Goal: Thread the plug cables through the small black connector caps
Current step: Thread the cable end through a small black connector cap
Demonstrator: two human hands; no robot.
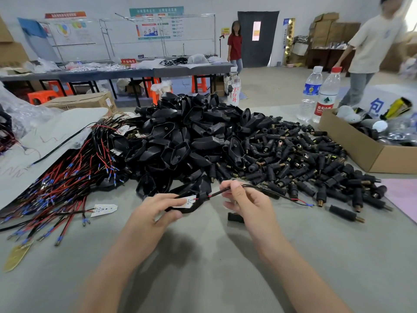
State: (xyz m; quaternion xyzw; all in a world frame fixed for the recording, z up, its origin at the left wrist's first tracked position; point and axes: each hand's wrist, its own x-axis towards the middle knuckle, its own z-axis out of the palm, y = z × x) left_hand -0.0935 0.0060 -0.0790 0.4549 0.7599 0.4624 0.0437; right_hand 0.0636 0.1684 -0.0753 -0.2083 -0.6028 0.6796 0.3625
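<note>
My left hand [158, 207] grips a black housing [191, 205] with a white LED board inside it, just above the grey table. A black cable [266, 190] with red and black wires runs out of the housing's narrow end to the right. My right hand [246, 199] pinches this cable close to the housing. The cable's free end with a blue ferrule [310, 204] lies on the table. A single small black connector cap [235, 217] lies beside my right hand. Several more small caps [304, 163] are heaped to the right.
A big heap of black housings [191, 136] fills the middle of the table. Red and black cables [67, 184] lie in a bundle at left. A cardboard box [361, 150] and two water bottles [318, 96] stand at right. Two people stand in the background.
</note>
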